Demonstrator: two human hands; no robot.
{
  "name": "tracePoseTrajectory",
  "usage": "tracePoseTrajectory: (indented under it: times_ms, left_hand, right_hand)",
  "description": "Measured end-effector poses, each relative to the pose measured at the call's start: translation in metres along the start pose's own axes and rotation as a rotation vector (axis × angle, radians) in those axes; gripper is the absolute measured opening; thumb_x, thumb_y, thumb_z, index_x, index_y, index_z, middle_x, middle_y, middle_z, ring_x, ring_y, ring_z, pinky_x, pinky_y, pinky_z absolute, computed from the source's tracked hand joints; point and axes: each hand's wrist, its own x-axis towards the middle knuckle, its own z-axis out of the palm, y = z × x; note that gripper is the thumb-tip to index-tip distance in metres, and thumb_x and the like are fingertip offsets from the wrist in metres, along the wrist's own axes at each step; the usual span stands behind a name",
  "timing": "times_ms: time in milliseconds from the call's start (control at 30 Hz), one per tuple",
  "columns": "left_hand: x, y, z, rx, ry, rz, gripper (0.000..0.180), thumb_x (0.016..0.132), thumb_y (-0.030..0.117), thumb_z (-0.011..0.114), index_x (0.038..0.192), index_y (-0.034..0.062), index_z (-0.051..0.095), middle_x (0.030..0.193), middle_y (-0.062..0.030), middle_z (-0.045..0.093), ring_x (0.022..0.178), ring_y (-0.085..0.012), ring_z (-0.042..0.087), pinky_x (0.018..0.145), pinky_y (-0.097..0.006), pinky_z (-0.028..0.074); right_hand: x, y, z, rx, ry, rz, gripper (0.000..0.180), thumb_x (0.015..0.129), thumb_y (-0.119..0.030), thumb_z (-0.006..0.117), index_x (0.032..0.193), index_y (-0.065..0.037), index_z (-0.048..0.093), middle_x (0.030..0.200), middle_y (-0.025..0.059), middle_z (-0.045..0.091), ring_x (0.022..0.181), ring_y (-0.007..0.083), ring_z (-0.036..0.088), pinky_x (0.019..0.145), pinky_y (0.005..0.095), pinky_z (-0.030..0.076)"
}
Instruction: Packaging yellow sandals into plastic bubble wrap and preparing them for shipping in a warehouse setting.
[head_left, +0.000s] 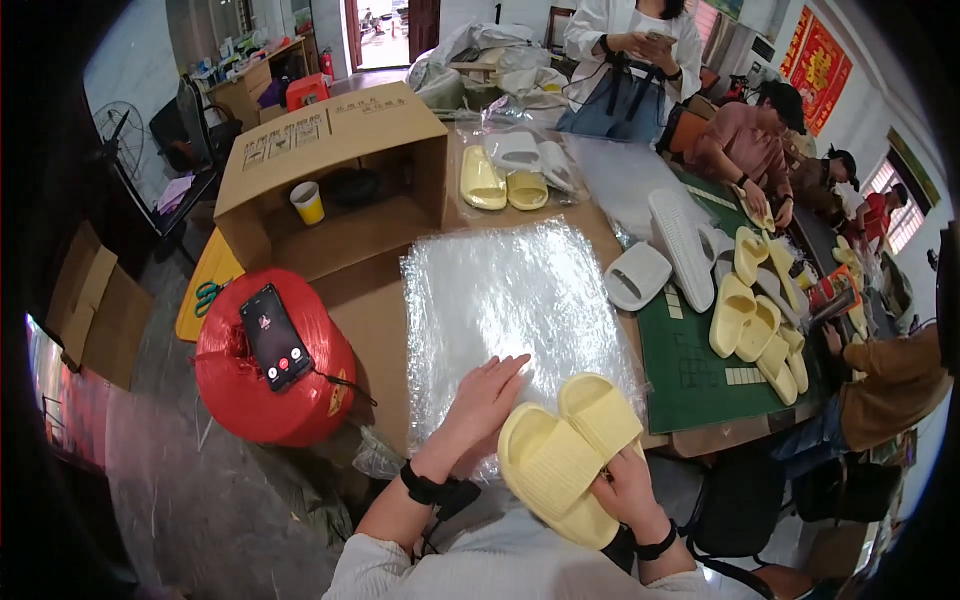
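My right hand (630,488) grips a pair of pale yellow slide slippers (548,462) close to my body, its fingers partly hidden behind them. Flat on a stack of clear plastic bags (500,290) lies my left hand (490,392), its fingers stretched out and nothing in them. The slippers overlap the near right corner of the stack. Both wrists carry black bands.
An open cardboard box (330,180) holding a paper cup (307,203) stands far left. A phone (272,335) rests on a red twine roll (320,410). Loose slippers (735,315) cover the green mat (690,360) at right; several people are nearby.
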Motion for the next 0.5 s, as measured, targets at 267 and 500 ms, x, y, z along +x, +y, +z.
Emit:
tracePoseTrajectory:
  times_ms: [267,500]
  left_hand:
    - [-0.022,0.031,0.010,0.456,0.053,0.341,0.046,0.103,0.024,0.048,0.148,0.0128,0.050,0.158,-0.0171,0.039,0.146,-0.0432,0.033,0.119,-0.062,0.025]
    - [-0.040,0.058,0.015,0.297,-0.056,0.484,0.048,0.102,0.020,0.050,0.147,0.0068,0.048,0.160,-0.0159,0.037,0.148,-0.0398,0.031,0.121,-0.054,0.024]
  right_hand:
    - [0.000,0.003,0.017,-0.151,-0.030,0.085,0.023,0.088,-0.013,0.071,0.099,0.004,0.062,0.100,0.0248,0.060,0.088,0.0448,0.062,0.072,0.0499,0.052]
    - [0.056,0.006,0.043,-0.253,0.009,0.089,0.016,0.092,-0.011,0.066,0.092,0.003,0.059,0.093,0.0242,0.059,0.088,0.0435,0.060,0.074,0.0487,0.050]
